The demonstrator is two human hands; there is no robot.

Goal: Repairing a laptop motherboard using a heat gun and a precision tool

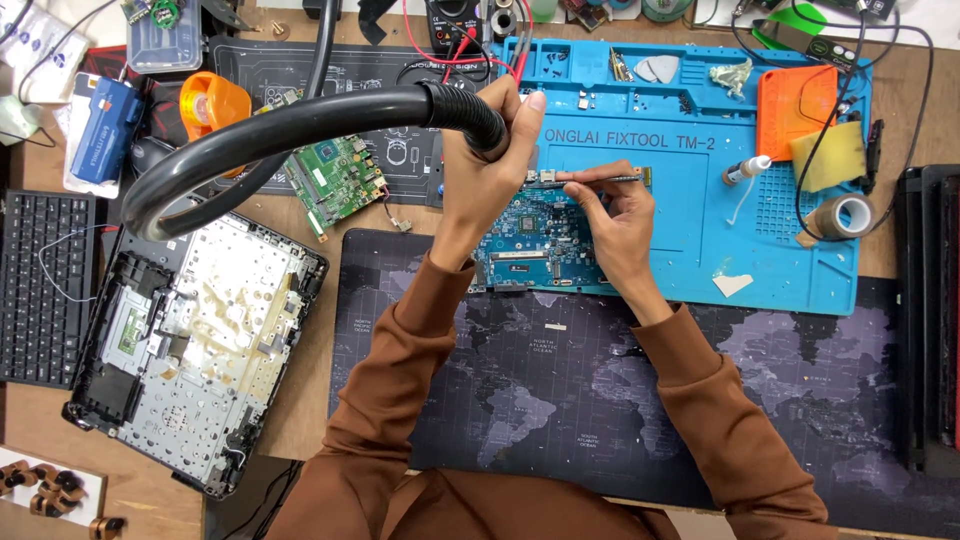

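My left hand (487,170) grips the ribbed end of a black flexible hose (300,120), holding its mouth just above a blue circuit board (530,245). That board lies on the near left part of a blue silicone work mat (690,230). My right hand (615,215) rests on the board's right side and pinches a thin metal tool (600,178), probably tweezers, whose tip points left at a small part on the board's far edge. Both arms wear brown sleeves.
An opened laptop base (190,350) lies at left beside a black keyboard (45,285). A green circuit board (335,180) sits behind it. On the blue mat are an orange pad (795,100), yellow sponge (830,155), tape roll (845,215) and small bottle (748,170). A dark map-printed desk mat (560,400) lies nearer.
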